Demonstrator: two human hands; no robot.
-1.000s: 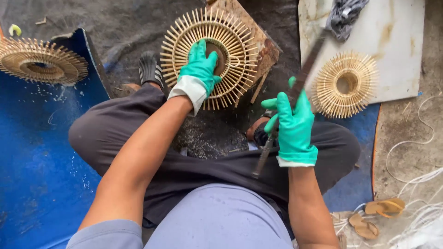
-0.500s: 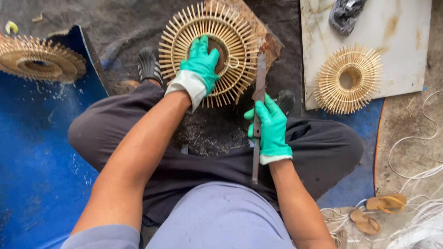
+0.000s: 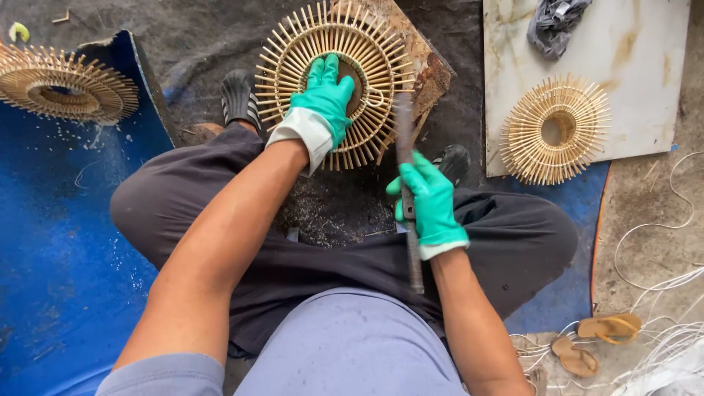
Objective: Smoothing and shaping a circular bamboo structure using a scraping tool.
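Head view: left hand [image 3: 323, 95] in green rubber glove, fingers spread flat, presses on hub of round sunburst frame of pale bamboo sticks [image 3: 334, 81], pinning it on worn wooden chopping block [image 3: 425, 70] between person's knees. Right hand [image 3: 429, 202], gloved too, fingers clamped round long dark metal blade [image 3: 405, 139], tip at frame's right edge. Finished frame [image 3: 555, 130] on pale board [image 3: 645, 66] right of block; another [image 3: 62, 82] far left on blue tarp [image 3: 51, 242].

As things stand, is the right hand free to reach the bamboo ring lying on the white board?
Probably not right away: the right hand is gripping a long blade, though nothing blocks the way to the ring on the board.
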